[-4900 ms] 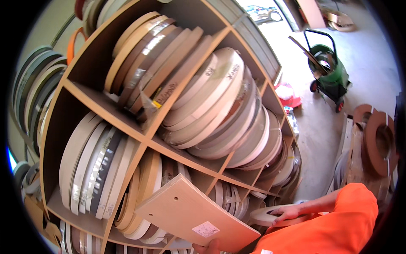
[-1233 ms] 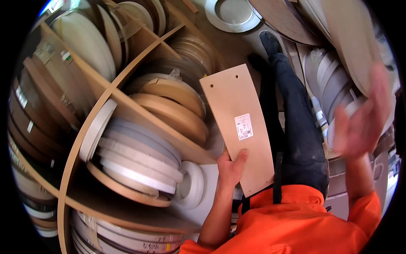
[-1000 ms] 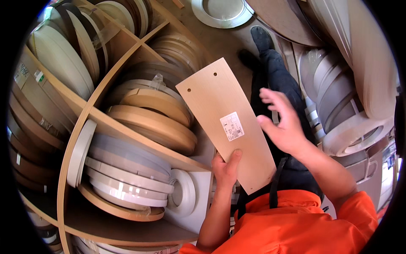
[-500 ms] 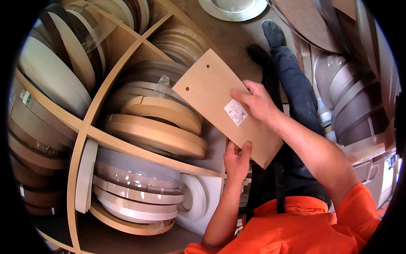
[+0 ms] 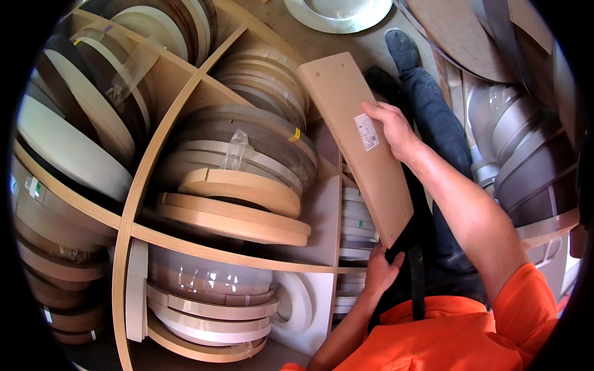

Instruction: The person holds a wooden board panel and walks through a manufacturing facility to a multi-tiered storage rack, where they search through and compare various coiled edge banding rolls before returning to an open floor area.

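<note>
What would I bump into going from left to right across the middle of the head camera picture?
Wooden shelf divider → stacked tan edge-banding rolls → tan board → right hand → grey rolls.

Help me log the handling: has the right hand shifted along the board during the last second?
Yes. The right hand went from the open air onto the board, beside its white label.

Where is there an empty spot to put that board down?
Bare floor shows between the white disc, the shoe and the shelf. A little room sits above the stacked tape rolls. The other shelf compartments are packed full.
</note>
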`<state>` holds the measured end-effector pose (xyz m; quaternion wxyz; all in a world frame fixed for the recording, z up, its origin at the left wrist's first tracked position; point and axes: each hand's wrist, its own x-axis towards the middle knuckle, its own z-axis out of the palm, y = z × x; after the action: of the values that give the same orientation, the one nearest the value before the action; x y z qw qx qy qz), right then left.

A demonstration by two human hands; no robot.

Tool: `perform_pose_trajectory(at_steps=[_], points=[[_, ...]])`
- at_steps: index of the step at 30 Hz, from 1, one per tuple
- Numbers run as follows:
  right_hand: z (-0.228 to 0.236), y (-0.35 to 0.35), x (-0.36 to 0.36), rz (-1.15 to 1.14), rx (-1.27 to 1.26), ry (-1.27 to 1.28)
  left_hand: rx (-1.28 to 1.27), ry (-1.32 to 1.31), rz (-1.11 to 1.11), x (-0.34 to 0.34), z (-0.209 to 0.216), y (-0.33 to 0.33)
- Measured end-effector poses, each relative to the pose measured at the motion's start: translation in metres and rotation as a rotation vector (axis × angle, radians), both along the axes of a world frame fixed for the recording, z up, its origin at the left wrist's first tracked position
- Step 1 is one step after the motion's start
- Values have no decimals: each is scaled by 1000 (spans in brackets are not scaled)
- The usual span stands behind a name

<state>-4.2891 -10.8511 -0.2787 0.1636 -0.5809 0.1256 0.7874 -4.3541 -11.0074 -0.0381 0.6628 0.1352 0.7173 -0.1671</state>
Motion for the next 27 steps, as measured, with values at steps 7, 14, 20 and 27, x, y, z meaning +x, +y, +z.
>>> perform_pose_trajectory(at_steps=[7,14,20,27], points=[[-5,1,34,-161,-204,8,-96,-58,-70,12,4,-2],[-7,-5,57,-101,-246,74,87,-66,-115,23,6,-8],[-7,-13,55,-145,-260,68,37,-4,-164,32,8,-12],[-10,-25,62,-102,-272,70,213,84,-217,23,-19,-45]])
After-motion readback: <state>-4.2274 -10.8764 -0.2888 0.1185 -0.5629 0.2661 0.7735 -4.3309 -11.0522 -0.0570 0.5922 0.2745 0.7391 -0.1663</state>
